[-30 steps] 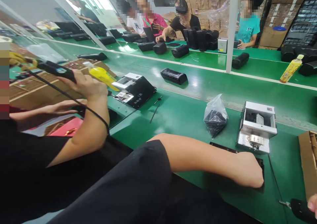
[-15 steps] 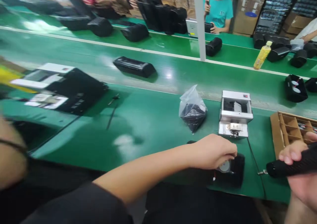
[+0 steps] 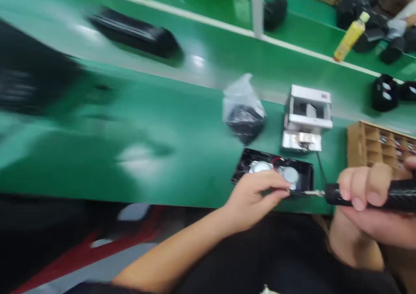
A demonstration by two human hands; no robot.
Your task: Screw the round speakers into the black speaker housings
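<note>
My right hand (image 3: 367,194) is wrapped round a black electric screwdriver (image 3: 399,194), whose bit (image 3: 313,193) points left. At the tip of that bit, my left hand (image 3: 253,194) has thumb and forefinger pinched together. Whatever they hold is too small and blurred to make out. Just behind the left hand lies a black speaker housing (image 3: 240,166) on the green bench. Two round silver speakers (image 3: 290,175) sit in it, with a red wire between them. The fingers partly cover the housing's front edge.
Behind the housing stand a white-framed screw feeder (image 3: 310,123) and a clear bag of dark parts (image 3: 245,116). A divided cardboard box (image 3: 355,142) is at the right. Farther back are a long black housing (image 3: 136,32), a post (image 3: 258,8) and a yellow bottle (image 3: 351,36).
My left hand has drawn back from over the housing to the bit's tip, uncovering both speakers. The screwdriver has come left and up in view. My head has tilted downward.
</note>
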